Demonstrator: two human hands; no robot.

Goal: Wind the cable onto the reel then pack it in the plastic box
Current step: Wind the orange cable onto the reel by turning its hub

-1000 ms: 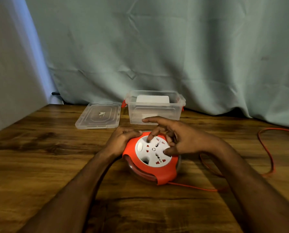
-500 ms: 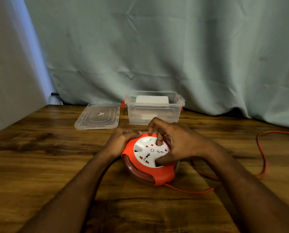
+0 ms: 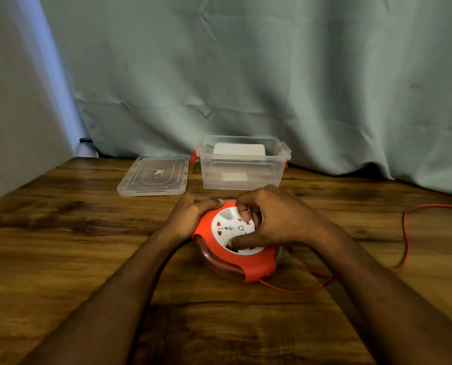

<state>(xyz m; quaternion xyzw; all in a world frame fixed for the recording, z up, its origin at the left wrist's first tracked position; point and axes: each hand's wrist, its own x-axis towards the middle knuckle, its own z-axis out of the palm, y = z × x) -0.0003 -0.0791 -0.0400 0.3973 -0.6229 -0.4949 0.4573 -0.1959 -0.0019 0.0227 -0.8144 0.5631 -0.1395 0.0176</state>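
On counter (image 3: pixel 61 259), our hands grip reel (image 3: pixel 235 248): left hand (image 3: pixel 190 214) steadies, right hand (image 3: pixel 275 219) cranks; cable (image 3: pixel 404 233) mostly unwound, plastic box (image 3: pixel 242 164) waiting.

Round orange reel with a white socket face (image 3: pixel 234 248) sits flat mid-table. Thin orange cable (image 3: pixel 404 241) trails loose from its near edge, looping away right. Clear, lidless plastic box (image 3: pixel 242 164) stands upright just behind the reel.

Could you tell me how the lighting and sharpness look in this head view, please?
Head view: dim, warm light; a cool bluish strip on the wall at left; the hands shade the reel; the clear box is soft; wide-angle bending at the edges.
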